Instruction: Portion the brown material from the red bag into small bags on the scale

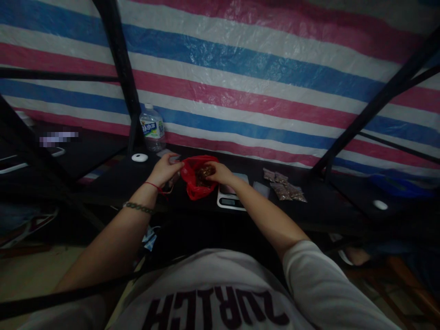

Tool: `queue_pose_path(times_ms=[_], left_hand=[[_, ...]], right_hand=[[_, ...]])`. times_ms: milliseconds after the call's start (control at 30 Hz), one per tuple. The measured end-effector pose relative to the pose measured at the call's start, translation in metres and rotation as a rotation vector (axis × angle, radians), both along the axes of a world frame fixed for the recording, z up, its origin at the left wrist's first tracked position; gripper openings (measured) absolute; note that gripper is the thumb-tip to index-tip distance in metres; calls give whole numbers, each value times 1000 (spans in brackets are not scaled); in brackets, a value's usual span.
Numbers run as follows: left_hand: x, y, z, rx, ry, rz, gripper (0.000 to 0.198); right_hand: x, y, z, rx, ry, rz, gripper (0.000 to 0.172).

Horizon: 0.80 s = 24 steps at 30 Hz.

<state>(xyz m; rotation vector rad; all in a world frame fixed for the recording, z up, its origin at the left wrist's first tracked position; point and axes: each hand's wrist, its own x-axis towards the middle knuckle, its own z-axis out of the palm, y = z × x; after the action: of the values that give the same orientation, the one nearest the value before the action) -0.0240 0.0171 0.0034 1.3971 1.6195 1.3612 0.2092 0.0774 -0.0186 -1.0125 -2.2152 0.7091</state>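
An open red plastic bag [197, 192] stands on the black tabletop, with loose small brown pieces [203, 174] inside. My left hand [165, 170] is at the bag's left rim, its fingers closed in a pinch; a small clear plastic bag [173, 181] shows under them, partly hidden by the hand. From the right, my right hand [220, 173] reaches into the red bag, fingers bent together on the brown pieces. Right of the red bag is a white digital scale [231, 202], partly under my right forearm. Several filled zip bags [283, 188] lie farther right.
A clear plastic bottle [152, 130] stands at the back left, near a white oval object [140, 157]. Flat clear bags [261, 189] lie beside the scale. Black metal posts [125, 68] frame both sides; a striped plastic sheet [233, 87] hangs behind. Another white oval object [380, 205] is far right.
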Motion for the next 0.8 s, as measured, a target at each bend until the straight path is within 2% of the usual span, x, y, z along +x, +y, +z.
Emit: queue_pose_path(times_ms=[200,300,433,600,800], left_hand=[[5,0,4,137,-245,-41,65],[6,0,8,155,-312,-52,69],[11,-2,11,142,-357,-40,70],[16,-7,12,78,-344,-113,68],[17,-12,19,191,-324,-79,59]], right_hand=[[1,-12,5,21,-93,-35,69],[4,-17,9,24,-128,-65,73],[7,-19,10,34,-173,-36,77],[7,-21,9,94,-143,-32,67],[16,-32,10,43,-98,-61,45]])
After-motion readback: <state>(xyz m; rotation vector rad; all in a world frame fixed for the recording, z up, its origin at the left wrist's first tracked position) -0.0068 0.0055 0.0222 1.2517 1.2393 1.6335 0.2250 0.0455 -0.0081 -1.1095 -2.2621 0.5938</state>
